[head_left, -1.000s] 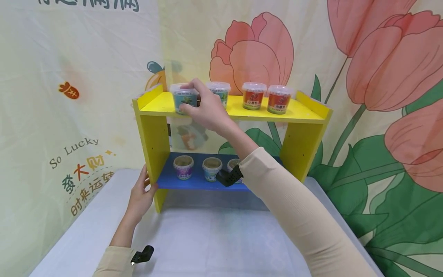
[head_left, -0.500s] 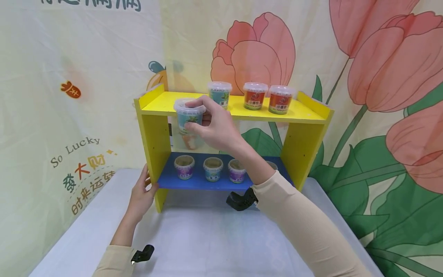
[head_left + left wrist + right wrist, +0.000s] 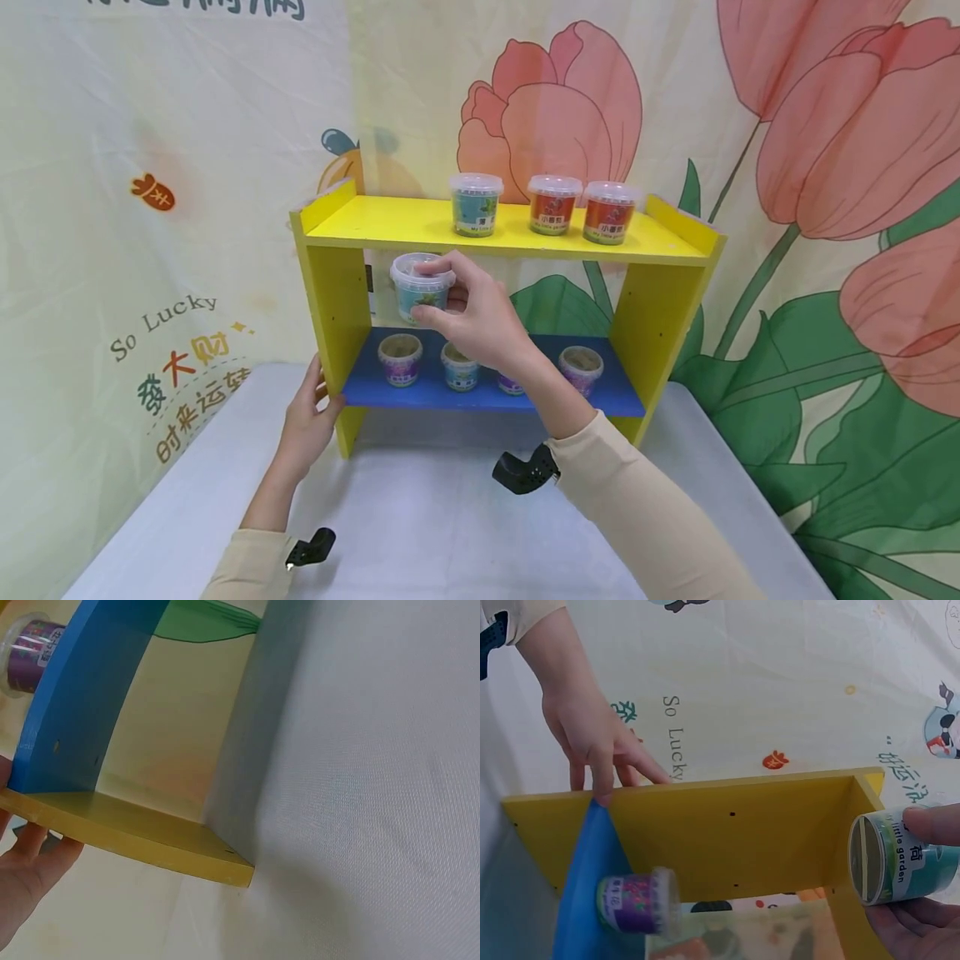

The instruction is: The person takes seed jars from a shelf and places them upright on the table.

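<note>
My right hand (image 3: pixel 480 321) pinches a small plastic cup (image 3: pixel 422 302) with a clear lid and a teal label, thumb in front and a finger over the lid. The cup (image 3: pixel 907 855) is held in the air before the opening between the two shelf boards, above the blue board (image 3: pixel 435 402). At the lower left, my left hand (image 3: pixel 306 425) grips the yellow side panel (image 3: pixel 330 308) of the shelf unit, its thumb by the blue board's front corner and its fingers behind the panel. In the left wrist view, fingers (image 3: pixel 64 851) of that hand press the panel's outer side.
On the yellow top board (image 3: pixel 405 218) stand a teal cup (image 3: pixel 475 208) and two red cups, one (image 3: pixel 552 210) beside the other (image 3: pixel 606 218). Several purple or blue cups, such as a purple cup (image 3: pixel 400 365), stand on the blue board. A printed cloth (image 3: pixel 225 150) hangs behind.
My right hand has lifted the teal cup off the left end of the top board and brought it forward and down below that board's edge. The left hand stays in place.
</note>
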Tool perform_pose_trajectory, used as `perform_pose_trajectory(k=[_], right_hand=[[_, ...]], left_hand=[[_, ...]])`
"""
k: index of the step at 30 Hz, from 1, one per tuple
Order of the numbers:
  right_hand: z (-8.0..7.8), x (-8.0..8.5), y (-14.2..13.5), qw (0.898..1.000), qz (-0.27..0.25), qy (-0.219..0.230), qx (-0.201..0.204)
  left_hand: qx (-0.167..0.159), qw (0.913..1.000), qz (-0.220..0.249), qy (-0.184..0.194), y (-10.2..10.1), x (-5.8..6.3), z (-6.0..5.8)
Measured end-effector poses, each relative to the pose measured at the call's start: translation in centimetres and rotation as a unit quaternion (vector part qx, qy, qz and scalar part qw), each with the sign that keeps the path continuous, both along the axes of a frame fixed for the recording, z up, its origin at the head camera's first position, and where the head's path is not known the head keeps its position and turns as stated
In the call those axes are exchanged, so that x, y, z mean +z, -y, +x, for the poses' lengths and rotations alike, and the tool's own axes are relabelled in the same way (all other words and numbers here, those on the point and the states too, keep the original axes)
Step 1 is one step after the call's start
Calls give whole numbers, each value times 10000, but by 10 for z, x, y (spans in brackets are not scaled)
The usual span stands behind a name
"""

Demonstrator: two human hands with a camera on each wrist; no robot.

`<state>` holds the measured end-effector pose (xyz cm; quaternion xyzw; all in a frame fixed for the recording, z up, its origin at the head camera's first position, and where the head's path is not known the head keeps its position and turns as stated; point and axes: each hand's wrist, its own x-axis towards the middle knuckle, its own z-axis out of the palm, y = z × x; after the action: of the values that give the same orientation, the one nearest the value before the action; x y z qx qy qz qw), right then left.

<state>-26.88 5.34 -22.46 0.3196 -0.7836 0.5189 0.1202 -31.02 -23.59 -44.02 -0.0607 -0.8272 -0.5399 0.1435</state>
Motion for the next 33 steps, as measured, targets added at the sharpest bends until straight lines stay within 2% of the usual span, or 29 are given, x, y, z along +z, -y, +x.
perform_pose_trajectory(k=[17,33], right_hand=[[7,-69,11,9988,-268,343,217],[10,-131,26,9969,-462,638,0]], left_hand=[[0,10000,49,-6,-2,1,1],[28,10000,-16,23,0,0,1]])
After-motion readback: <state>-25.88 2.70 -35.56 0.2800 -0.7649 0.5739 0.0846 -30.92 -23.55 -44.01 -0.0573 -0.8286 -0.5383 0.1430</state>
